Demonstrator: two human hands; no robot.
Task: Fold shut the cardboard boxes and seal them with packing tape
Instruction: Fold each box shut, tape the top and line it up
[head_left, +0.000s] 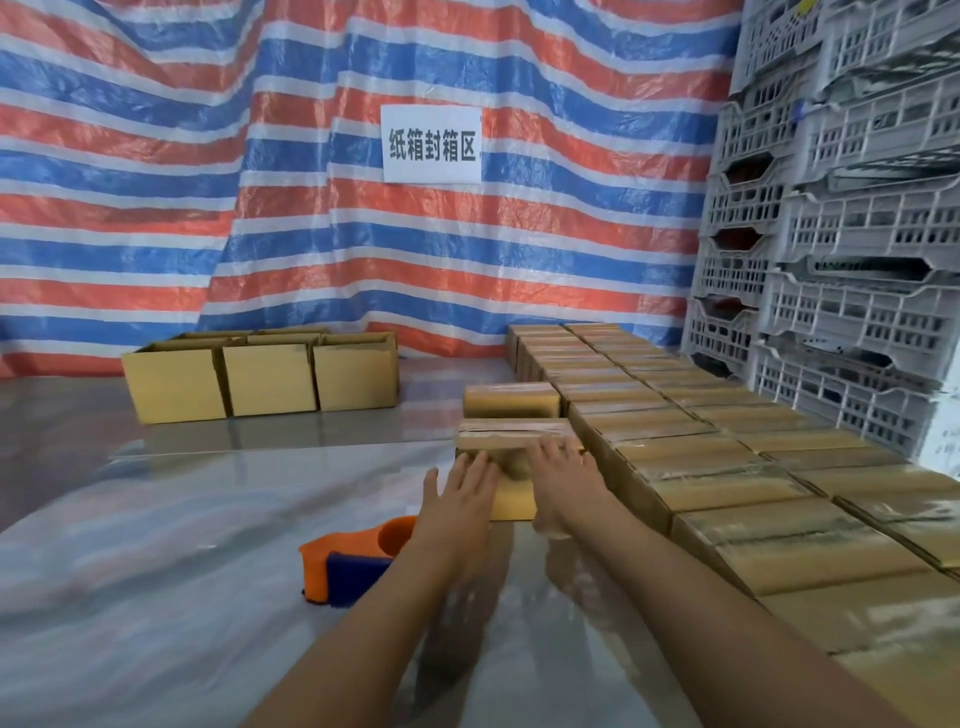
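Head view: both hands press on a taped cardboard box (511, 432), mid-table.
Left hand (462, 491) lies flat on its near face, fingers straight. Right hand (558, 467) lies spread over the top edge, probably smoothing tape or nudging the box toward the sealed rows (727, 467) on the right. Tape dispenser (358, 561) lies near left, within reach; open boxes (260, 376) sit far left.

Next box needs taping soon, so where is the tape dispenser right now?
In the head view, the tape dispenser lies on the shiny surface just left of the left hand, nearer the camera than the taped box that hand touches.
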